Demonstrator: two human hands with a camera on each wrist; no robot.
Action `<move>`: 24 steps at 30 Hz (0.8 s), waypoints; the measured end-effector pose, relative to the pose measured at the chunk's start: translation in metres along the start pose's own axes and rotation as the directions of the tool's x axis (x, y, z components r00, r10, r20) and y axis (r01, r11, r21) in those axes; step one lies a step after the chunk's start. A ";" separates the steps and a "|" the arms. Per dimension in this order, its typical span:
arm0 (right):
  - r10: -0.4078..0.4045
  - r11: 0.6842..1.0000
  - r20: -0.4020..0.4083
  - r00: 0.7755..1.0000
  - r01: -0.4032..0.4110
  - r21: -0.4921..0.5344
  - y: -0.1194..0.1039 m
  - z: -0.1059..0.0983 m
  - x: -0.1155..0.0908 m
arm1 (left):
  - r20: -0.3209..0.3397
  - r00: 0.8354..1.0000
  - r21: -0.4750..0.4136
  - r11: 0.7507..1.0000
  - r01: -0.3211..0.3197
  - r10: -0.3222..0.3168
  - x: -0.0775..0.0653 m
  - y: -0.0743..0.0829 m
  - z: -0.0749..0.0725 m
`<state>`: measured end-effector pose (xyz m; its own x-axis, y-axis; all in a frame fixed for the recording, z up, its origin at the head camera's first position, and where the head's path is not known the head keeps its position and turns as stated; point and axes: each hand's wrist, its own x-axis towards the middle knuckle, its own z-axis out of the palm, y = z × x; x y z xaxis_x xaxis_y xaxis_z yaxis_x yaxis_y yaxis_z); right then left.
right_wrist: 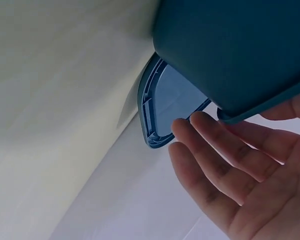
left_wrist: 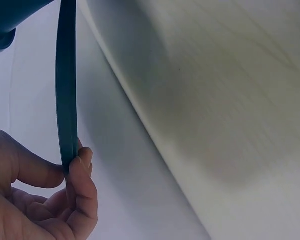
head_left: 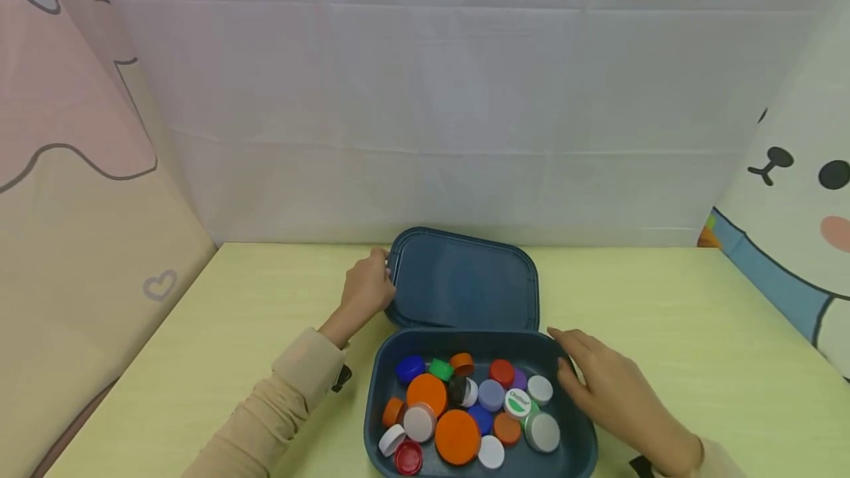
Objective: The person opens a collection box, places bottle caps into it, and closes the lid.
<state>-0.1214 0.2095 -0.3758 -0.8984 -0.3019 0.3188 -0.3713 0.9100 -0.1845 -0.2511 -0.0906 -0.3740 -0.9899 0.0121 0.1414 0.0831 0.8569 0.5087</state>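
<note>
My left hand (head_left: 368, 286) pinches the left edge of a dark blue plastic lid (head_left: 465, 279), thumb on one face and fingers on the other. In the left wrist view the lid (left_wrist: 66, 90) appears edge-on. The lid is tilted up behind a dark blue box (head_left: 576, 434) full of bottle caps, its lower edge close to the box's far rim. At the box's far right corner is my right hand (head_left: 614, 386), thumb by the rim. The right wrist view shows its fingers (right_wrist: 210, 160) extended along the outside of the box, with the lid's ridged rim beyond.
Inside the box lie several loose caps, among them a large orange cap (head_left: 457, 437), a red cap (head_left: 408, 457) and a silver-white cap (head_left: 542, 432). A pale yellow tabletop (head_left: 664, 316) runs back to a white cloth wall (head_left: 465, 131). Printed cloth panels flank both sides.
</note>
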 end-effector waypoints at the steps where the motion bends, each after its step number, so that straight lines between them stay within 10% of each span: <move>1: 0.002 1.000 -0.002 1.000 -0.002 0.006 0.000 -0.001 0.002 | -0.008 1.000 -0.001 1.000 -0.004 0.004 0.000 0.001 -0.001; 14: -0.017 0.987 -0.099 0.995 0.033 0.157 0.019 -0.004 0.045 | -0.102 0.995 -0.025 0.999 -0.020 0.017 -0.003 0.005 -0.006; 24: 0.029 0.959 -0.003 1.000 -0.027 0.283 0.037 0.004 0.069 | -0.206 0.973 -0.051 0.992 -0.119 0.106 -0.004 0.004 -0.006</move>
<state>-0.1980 0.2212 -0.3639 -0.9082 -0.2742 0.3161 -0.3978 0.8001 -0.4490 -0.2462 -0.0903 -0.3669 -0.9306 -0.0036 0.3660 0.2058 0.8218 0.5313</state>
